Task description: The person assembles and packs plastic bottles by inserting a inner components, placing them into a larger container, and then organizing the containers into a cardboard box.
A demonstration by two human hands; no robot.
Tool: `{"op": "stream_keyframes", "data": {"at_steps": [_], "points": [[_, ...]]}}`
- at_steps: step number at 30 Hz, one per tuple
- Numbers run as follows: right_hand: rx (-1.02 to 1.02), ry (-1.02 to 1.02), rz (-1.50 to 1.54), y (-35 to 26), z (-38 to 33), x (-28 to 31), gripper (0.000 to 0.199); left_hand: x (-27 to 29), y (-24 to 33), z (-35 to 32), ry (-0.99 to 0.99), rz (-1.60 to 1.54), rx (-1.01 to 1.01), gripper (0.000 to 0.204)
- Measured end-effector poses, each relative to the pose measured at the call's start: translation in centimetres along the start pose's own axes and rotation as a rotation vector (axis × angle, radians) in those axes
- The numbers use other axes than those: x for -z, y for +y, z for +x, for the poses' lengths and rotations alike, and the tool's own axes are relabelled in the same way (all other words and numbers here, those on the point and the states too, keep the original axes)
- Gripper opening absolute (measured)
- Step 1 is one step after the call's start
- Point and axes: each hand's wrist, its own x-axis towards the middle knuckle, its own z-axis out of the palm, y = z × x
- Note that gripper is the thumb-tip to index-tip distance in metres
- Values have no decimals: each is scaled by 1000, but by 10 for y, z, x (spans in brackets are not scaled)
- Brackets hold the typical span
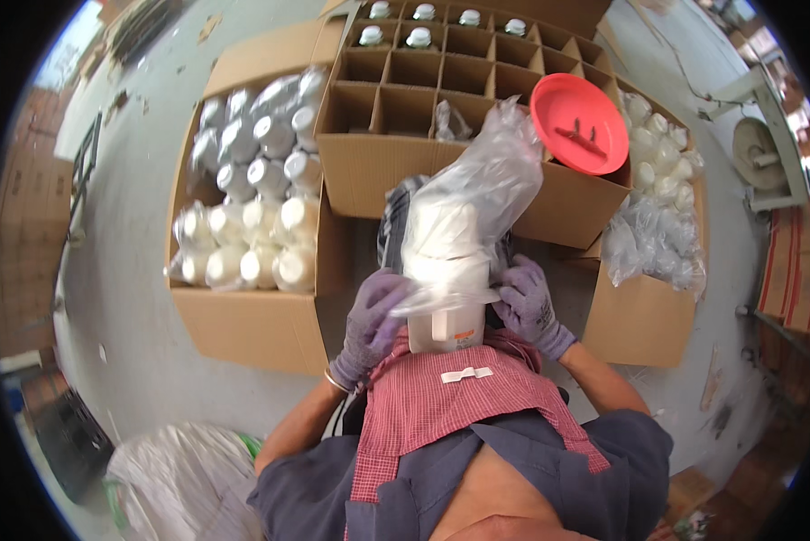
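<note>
A white plastic jug [423, 334] with a moulded handle lies on my lap, against the red checked apron. A clear plastic bag [504, 171] covers most of it, and its loose end stretches away toward the divided carton. My left hand [372, 316], in a purple-grey glove, has its fingers curled at the left side of the bag's opening. On the opposite side, my gloved right hand [531, 305] pinches the bag's edge. The near end of the jug shows outside the bag. Both hands are slightly blurred.
Ahead stands a divided carton [369, 158] with several white-capped bottles; a red bowl [594, 99] holding small dark pieces rests on its right corner. A carton [243, 329] of bagged containers sits left, another [644, 320] right. A white sack [184, 478] lies lower left.
</note>
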Motion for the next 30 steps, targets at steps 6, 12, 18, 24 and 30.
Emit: {"op": "stream_keyframes", "data": {"at_steps": [6, 12, 18, 24, 30], "points": [[330, -479, 100, -5, -71, -14, 14, 20, -7, -63, -754, -189, 312, 24], [367, -675, 99, -8, -45, 0, 22, 33, 27, 30, -205, 36, 399, 29], [317, -650, 119, 4, -73, -12, 22, 22, -68, -2, -216, 343, 404, 35], [-629, -282, 1215, -27, 39, -35, 20, 82, -79, -98, -406, -202, 383, 47], [-63, -192, 815, -30, 245, -110, 35, 78, -98, -52, 429, 24, 277, 37]]}}
